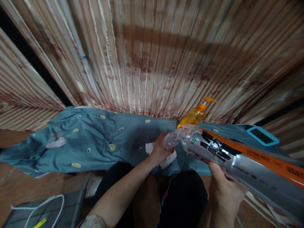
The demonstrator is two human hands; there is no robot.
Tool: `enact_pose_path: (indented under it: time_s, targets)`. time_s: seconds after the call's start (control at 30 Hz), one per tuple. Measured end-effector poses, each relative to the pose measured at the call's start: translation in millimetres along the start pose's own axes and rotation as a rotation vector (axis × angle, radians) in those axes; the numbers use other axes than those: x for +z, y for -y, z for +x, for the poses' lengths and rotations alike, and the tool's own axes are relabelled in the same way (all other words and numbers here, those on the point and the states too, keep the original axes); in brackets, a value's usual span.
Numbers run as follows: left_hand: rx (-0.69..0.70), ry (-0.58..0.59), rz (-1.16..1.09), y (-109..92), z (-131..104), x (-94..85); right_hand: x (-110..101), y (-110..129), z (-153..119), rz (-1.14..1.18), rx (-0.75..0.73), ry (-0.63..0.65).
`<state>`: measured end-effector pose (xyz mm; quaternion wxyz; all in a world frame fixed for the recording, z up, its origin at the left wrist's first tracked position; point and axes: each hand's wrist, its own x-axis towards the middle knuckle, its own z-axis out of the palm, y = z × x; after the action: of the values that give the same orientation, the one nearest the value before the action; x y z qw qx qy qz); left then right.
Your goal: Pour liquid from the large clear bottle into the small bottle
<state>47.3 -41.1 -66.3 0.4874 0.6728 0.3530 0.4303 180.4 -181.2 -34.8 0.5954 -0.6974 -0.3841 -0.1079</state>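
My right hand (224, 186) is closed around a big bottle (220, 152) with a silver and orange label. The bottle is tilted, its neck end toward the left. Against that neck end is a small clear plastic container (170, 141), gripped in the fingers of my left hand (159, 152); whether liquid passes between them cannot be made out. Under my left hand lies a white piece of paper or cloth (169, 161) with zigzag edges. Just behind the big bottle's neck stands an amber pump bottle (192, 117) with an orange pump head.
A teal cloth (128, 136) with pineapple prints covers the narrow surface. A blue-framed digital clock (262, 136) stands at the right, and a crumpled whitish piece (56, 142) lies at the left. Behind hangs a pleated curtain (152, 63). A white cable (62, 207) lies lower left.
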Motion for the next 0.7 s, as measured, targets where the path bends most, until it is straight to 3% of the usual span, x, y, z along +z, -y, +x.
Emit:
enact_pose_path:
  time_s: [0.2, 0.43, 0.7]
  targets:
    - [-0.006, 0.016, 0.049, -2.8, -0.1, -1.4, 1.4, 7.2, 0.2, 0.019, -0.008, -0.057]
    - [0.003, 0.013, 0.056, 0.5, 1.1, -0.2, 3.6, -0.3, -0.4, 0.013, -0.051, -0.037]
    - [-0.002, -0.005, 0.041, 0.7, 1.0, 0.8, 9.6, 0.6, -6.2, 0.052, -0.002, -0.049]
